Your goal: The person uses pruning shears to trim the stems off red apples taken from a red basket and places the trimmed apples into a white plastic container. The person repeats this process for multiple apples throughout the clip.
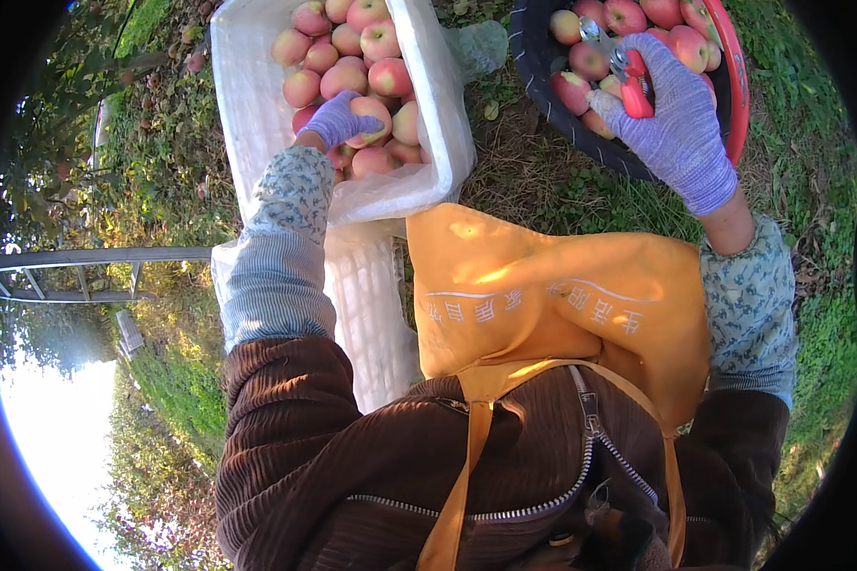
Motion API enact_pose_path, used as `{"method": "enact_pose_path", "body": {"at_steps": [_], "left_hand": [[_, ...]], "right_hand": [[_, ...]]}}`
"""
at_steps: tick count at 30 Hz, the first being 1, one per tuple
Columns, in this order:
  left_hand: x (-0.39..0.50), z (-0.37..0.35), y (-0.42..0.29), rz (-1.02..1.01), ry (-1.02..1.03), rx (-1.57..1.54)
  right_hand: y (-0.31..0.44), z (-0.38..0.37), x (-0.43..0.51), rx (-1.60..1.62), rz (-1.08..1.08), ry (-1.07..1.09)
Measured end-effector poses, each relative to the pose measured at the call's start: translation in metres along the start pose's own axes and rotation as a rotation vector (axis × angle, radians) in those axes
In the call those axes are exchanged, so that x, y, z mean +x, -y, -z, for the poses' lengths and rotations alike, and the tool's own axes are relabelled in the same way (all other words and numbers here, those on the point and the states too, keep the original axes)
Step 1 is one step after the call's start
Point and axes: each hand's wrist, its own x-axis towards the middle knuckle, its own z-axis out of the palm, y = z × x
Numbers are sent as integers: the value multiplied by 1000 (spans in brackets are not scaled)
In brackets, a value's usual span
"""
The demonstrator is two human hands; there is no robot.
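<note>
My left hand (344, 123), in a purple knit glove, has its fingers around an apple (368, 118) among the other apples in a white crate (434, 93) lined with clear plastic. At the upper right, my right hand (675, 128), gloved the same way, holds red-handled pruning shears (635, 86) over a dark basket (535, 75) with a red rim. Pink-red apples (625, 16) lie in that basket. The tips of the shears are near the apples; whether they touch one, I cannot tell.
Another white plastic-lined crate (371, 314) stands close to my left side. An orange apron (543, 285) hangs in front of me. A ladder (100, 255) shows at the far left beside apple trees. Grass and dry stalks (510, 164) lie between crate and basket.
</note>
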Motion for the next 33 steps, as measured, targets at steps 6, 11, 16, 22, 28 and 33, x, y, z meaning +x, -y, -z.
{"method": "enact_pose_path", "body": {"at_steps": [6, 11, 16, 22, 28, 33], "left_hand": [[-1, 3, -47, -200, -711, -278], [0, -17, -200, -834, -619, -688], [38, -95, -374, -821, -426, -377], [45, -139, -436, -732, -206, -261], [40, -109, -425, -739, 211, -933], [1, -61, -367, -626, 824, -1743]], "right_hand": [[34, 19, -8, 181, -50, 176], [68, 40, -17, 517, 68, 406], [73, 57, -22, 379, 105, 168], [51, 74, -32, 351, -16, 112], [38, 78, -34, 415, -31, 83], [27, 60, -25, 349, -168, 132]]}}
